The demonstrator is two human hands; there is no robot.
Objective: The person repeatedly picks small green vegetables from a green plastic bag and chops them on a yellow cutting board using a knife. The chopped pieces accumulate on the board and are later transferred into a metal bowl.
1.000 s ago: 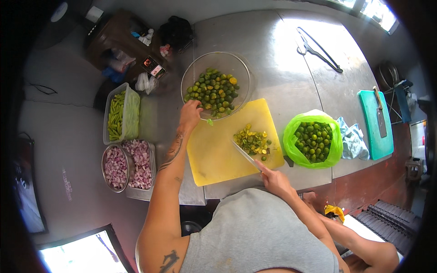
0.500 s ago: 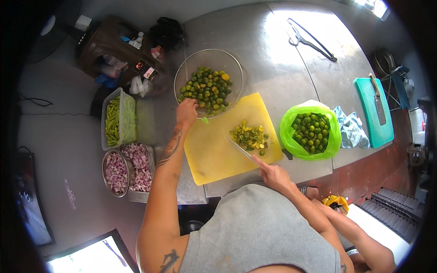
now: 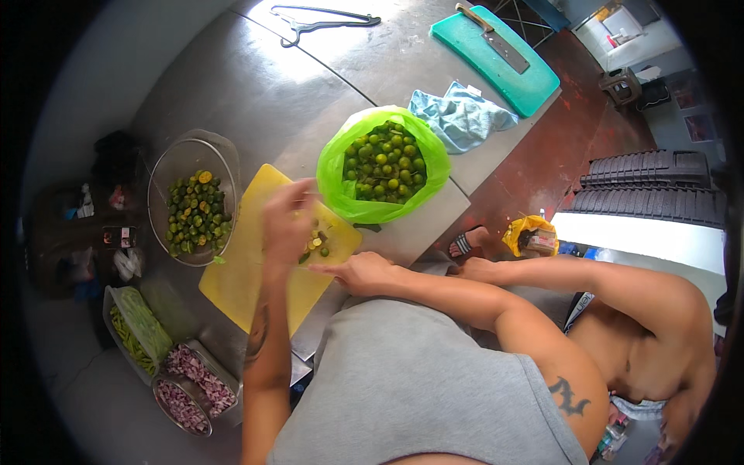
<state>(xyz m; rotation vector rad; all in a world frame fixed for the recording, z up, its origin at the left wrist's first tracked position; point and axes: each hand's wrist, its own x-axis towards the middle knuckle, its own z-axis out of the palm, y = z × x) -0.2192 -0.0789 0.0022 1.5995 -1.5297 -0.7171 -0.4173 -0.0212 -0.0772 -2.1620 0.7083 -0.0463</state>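
Far to the left of the left hand point(image 3: 288, 221), at the worktop point(image 3: 232, 101) edge, sit a clear plastic tub of green chillies point(image 3: 133, 332) and two containers of chopped purple onion point(image 3: 192, 381). Nearer, just left of that hand, a round glass bowl point(image 3: 192, 200) holds halved small green citrus with yellowish cut faces. The left hand is raised over a yellow plastic cutting board point(image 3: 240, 267), blurred, fingers curled; whether it grips anything cannot be told. Under and just right of it lie a few cut citrus pieces point(image 3: 318, 244), green-skinned and pale inside, on the board. The right hand point(image 3: 358, 271) rests low at the board's near right corner, fingers closed around something thin, seemingly a knife, its blade hardly visible. Beyond both hands, a bright green plastic bag point(image 3: 384, 164) stands open, full of whole round green citrus. Further right lie a crumpled blue cloth point(image 3: 461, 116) and a teal cutting board point(image 3: 496, 58) carrying a cleaver point(image 3: 496, 39).
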